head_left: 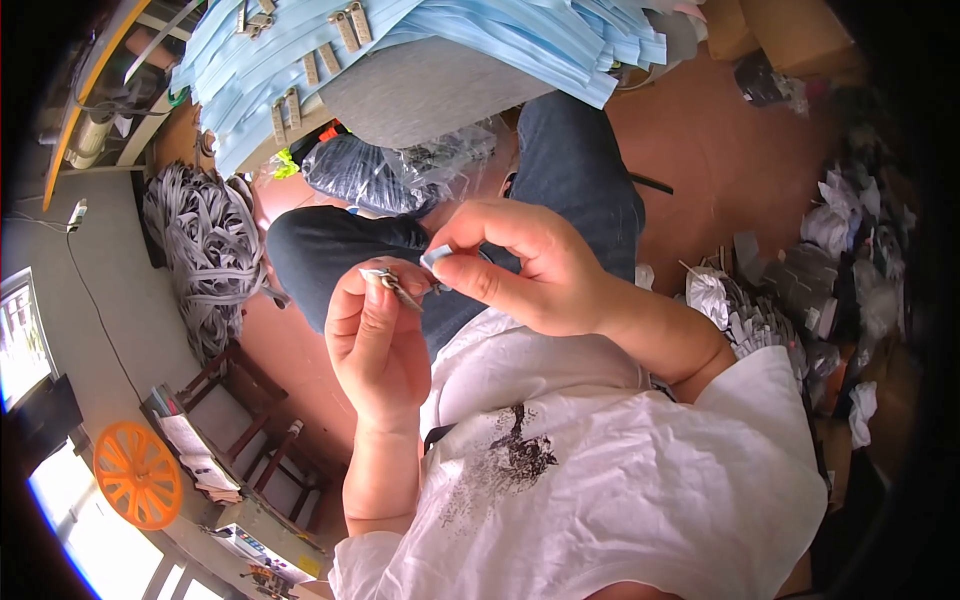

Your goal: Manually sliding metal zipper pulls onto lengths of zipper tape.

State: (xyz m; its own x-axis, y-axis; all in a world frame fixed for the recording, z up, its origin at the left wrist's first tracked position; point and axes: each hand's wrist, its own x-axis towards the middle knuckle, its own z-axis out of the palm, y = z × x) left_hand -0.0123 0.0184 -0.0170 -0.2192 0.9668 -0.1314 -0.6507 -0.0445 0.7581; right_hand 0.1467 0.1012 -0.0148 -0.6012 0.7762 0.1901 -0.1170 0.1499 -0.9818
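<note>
Pinching a small metal pull [400,291] between thumb and fingers, the left hand [375,345] is held upright above the lap, its fingers curled together. By the right hand [535,268] a small pale blue-grey piece [437,257] is gripped between thumb and forefinger, just beside and slightly above the left fingertips; whether the two pieces are joined cannot be told, since the gap between the hands is partly hidden by fingers. Both hands are set against dark trousers [580,160] and a white shirt [620,450], which is marked with a dark patch at its front. Beyond the knees, many light blue strips [560,40] are spread over a work surface, and metal pulls [344,30] are laid on them, several in pairs. A grey cloth-like panel [430,95] is partly covered by the strips. Below it, a dark bundle [370,172] is wrapped in clear plastic on the reddish floor [690,180]. To the left, grey bands [205,245] are heaped in a tangle, and farther down an orange spoked wheel [138,475] is seen.
</note>
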